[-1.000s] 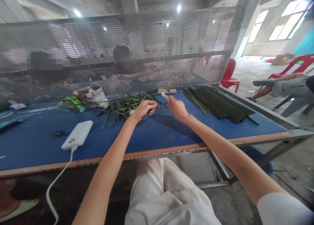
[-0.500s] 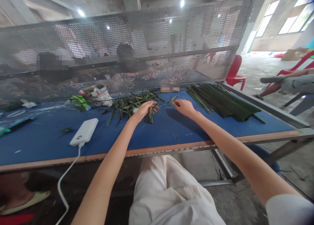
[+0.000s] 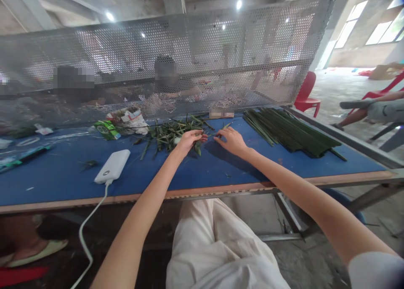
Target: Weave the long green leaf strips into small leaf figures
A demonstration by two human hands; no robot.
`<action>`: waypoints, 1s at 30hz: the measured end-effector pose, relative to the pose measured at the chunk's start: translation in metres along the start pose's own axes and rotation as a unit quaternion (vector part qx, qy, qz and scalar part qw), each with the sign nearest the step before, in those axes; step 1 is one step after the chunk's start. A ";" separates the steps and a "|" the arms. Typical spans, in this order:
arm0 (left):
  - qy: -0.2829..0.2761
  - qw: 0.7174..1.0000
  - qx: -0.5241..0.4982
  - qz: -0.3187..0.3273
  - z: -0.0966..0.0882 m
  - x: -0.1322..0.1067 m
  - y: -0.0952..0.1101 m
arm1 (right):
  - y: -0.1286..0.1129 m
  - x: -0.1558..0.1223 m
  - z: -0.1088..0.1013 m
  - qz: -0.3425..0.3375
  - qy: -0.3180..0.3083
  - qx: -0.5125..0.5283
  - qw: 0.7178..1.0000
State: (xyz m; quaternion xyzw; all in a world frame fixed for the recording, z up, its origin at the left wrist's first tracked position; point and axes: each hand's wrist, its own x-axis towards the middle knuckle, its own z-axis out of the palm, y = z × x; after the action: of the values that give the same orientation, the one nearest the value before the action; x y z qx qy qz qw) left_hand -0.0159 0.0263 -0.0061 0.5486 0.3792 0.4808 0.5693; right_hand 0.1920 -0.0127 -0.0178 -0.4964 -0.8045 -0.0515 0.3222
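Fingers: the left hand (image 3: 188,140) curls its fingers (image 3: 199,136) closely over a narrow green leaf (image 3: 198,148), whose lower end hangs out below them. The right hand (image 3: 231,140) has its fingers (image 3: 219,135) spread wide and low over the blue table top, and it seems to hold nothing, though a thin sliver of leaf lies right at the fingertips.

Leaves: a loose pile of cut green leaves (image 3: 168,134) lies just left of and under the left hand, near the table's middle. A neat stack of long leaf strips (image 3: 290,133) lies farther right, well clear of both hands.

Handling: these leaves look light, thin and springy, likely to flex and perhaps split along their length. The firmest hold seems to be a pinch across the blade, near the thick end.

Table: a white power bank (image 3: 112,167) sits near the left edge, its white cable (image 3: 84,238) dropping over the near edge. A green carton (image 3: 106,130) and crumpled paper wrappers (image 3: 128,120) lie far left.

Beyond: a perforated metal screen (image 3: 158,49) stands along the far edge, with co-workers (image 3: 166,74) behind it.
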 end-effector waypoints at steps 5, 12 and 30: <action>0.027 0.994 -0.091 0.051 0.011 -0.004 0.005 | -0.026 -0.006 0.012 -0.047 -0.034 0.152 0.987; 0.040 0.994 -0.074 0.075 0.018 -0.004 -0.003 | -0.011 0.000 0.019 -0.040 -0.079 0.346 0.934; 0.155 0.957 0.161 0.184 0.002 -0.001 -0.009 | 0.025 0.016 0.027 0.183 0.127 0.450 0.865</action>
State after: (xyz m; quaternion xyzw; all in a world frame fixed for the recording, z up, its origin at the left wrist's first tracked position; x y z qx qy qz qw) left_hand -0.0130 0.0250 -0.0146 0.6120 0.4278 0.5892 0.3087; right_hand 0.1950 0.0231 -0.0356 -0.4249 -0.5877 0.3131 0.6132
